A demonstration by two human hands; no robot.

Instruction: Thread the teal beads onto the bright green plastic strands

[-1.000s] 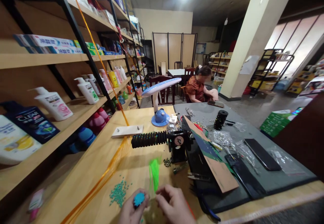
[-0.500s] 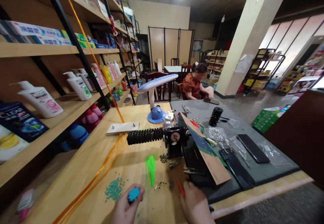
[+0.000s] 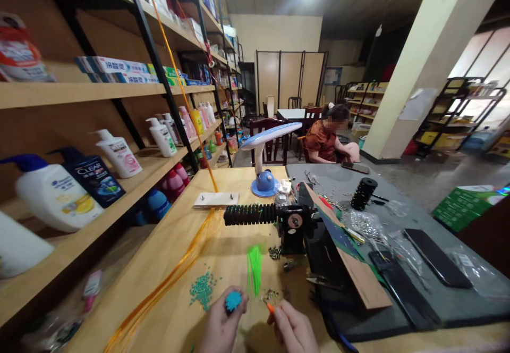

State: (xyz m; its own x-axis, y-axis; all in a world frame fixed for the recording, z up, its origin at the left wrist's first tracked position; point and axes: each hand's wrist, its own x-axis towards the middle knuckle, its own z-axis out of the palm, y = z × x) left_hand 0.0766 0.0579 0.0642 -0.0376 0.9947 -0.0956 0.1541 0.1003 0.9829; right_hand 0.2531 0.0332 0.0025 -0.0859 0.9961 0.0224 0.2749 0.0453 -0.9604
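Note:
My left hand is closed round a small blue tufted ball at the bottom edge of the wooden table. My right hand pinches a thin red-orange tool just to its right, close to the ball. A bundle of bright green strands lies on the table ahead of both hands, beside a scatter of small metal bits. A pile of teal beads lies to the left. A black ribbed roller on a small black machine stands beyond.
Orange strands run from the shelves down across the table. Shelves with bottles line the left. A blue desk lamp, a white plate, a cardboard sheet, phones and plastic bags lie on the grey mat. A seated person is beyond.
My right hand has come back from the right with a red-orange tool, toward the blue ball in my left hand. The view has shifted slightly right.

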